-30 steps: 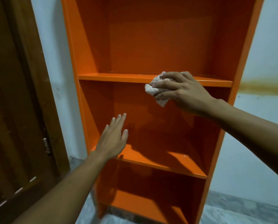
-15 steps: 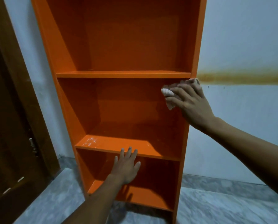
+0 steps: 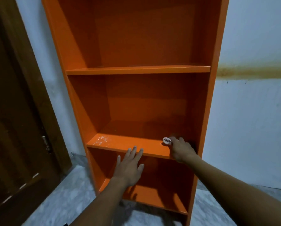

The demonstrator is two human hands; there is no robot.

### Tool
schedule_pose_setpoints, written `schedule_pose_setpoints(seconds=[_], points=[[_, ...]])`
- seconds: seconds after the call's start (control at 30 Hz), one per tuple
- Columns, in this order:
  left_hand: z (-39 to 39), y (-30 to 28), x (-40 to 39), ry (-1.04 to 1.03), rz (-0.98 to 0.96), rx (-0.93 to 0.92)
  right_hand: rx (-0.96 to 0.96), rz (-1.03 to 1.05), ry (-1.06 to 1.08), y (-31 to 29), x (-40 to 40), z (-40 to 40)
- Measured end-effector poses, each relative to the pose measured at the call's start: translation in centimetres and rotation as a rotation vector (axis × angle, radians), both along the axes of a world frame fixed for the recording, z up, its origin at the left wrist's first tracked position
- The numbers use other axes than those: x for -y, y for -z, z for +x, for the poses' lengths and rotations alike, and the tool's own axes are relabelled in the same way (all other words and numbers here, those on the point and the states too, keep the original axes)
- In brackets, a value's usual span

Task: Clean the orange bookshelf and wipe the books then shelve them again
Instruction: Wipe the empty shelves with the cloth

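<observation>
- Orange bookshelf [image 3: 137, 69] stands upright against a pale wall [image 3: 254, 38], with no books on any shelf that shows.
- Beside it on the left is a dark wooden door [image 3: 14, 111]; under it is a grey marbled floor [image 3: 68, 201].
- The person's right hand [image 3: 180, 150] reaches onto the middle shelf board [image 3: 125, 143], near its right end, with the fingers curled round a small wadded white cloth [image 3: 167, 141].
- The cloth sits on the board's top surface, just in from the right side panel, and pokes out at the left of the fingers.
- The left hand [image 3: 130, 167] is spread flat with straight fingers, holding nothing; its fingertips [image 3: 134, 148] lie at the front edge of the same board, while the palm hangs in front of the dark compartment below.
- The two hands are near each other but apart, left hand lower and nearer the shelf's middle.
- White specks [image 3: 102, 139] dot the left end of that board, well away from the cloth.
- A rusty brown stain [image 3: 250, 73] runs across the wall to the right, level with the upper shelf.
</observation>
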State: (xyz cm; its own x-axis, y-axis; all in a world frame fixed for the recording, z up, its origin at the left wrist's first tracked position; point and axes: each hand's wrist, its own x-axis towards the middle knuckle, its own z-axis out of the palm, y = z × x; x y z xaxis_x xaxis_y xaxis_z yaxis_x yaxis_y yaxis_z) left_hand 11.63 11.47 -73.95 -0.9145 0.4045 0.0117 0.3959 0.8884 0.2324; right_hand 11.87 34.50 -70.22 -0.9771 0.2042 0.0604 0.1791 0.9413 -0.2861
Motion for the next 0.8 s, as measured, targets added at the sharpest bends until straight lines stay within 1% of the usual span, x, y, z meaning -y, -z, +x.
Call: schedule_pose_setpoints(seconds=[0.03,0.1,0.17,0.23,0.3,0.4,0.47,0.5,0.57,0.63,0.67,0.73,0.77,0.8], points=[[-0.1,0.0,0.1,-0.004,0.005,-0.002,-0.013,0.011,0.025,0.9,0.4,-0.2],[-0.2,0.2,0.3,-0.020,0.022,-0.006,-0.046,0.100,0.047,2.1,1.4,-0.3],[-0.5,0.4,0.6,-0.045,0.042,-0.014,-0.101,0.196,0.001,2.7,2.4,0.0],[-0.8,0.8,1.1,-0.089,0.064,-0.030,-0.195,0.221,-0.112,3.3,3.5,0.5],[-1.3,1.0,1.6,-0.149,0.099,-0.045,-0.241,0.202,-0.244,3.7,4.8,1.0],[-2.2,1.0,2.2,-0.229,0.126,-0.052,-0.257,0.188,-0.468,2.9,6.7,1.7],[-2.7,1.1,2.7,-0.266,0.113,-0.055,-0.224,0.143,-0.626,2.2,7.5,1.9],[-3.0,1.2,2.9,-0.283,0.105,-0.061,-0.215,0.120,-0.676,2.0,7.6,1.9],[-3.4,1.5,3.3,-0.319,0.117,-0.083,-0.238,0.096,-0.711,1.8,7.1,1.8],[-3.9,1.8,3.5,-0.349,0.143,-0.109,-0.324,0.054,-0.688,1.2,5.7,1.3],[-4.0,1.9,3.5,-0.358,0.150,-0.121,-0.367,0.045,-0.634,0.8,4.7,0.9],[-4.3,2.3,3.5,-0.377,0.156,-0.148,-0.424,0.125,-0.421,-0.3,2.5,-0.7],[-4.4,2.5,3.5,-0.386,0.161,-0.160,-0.408,0.181,-0.293,-0.9,1.5,-1.4],[-4.5,2.7,3.5,-0.392,0.169,-0.171,-0.338,0.196,-0.179,-1.3,0.5,-2.1]])
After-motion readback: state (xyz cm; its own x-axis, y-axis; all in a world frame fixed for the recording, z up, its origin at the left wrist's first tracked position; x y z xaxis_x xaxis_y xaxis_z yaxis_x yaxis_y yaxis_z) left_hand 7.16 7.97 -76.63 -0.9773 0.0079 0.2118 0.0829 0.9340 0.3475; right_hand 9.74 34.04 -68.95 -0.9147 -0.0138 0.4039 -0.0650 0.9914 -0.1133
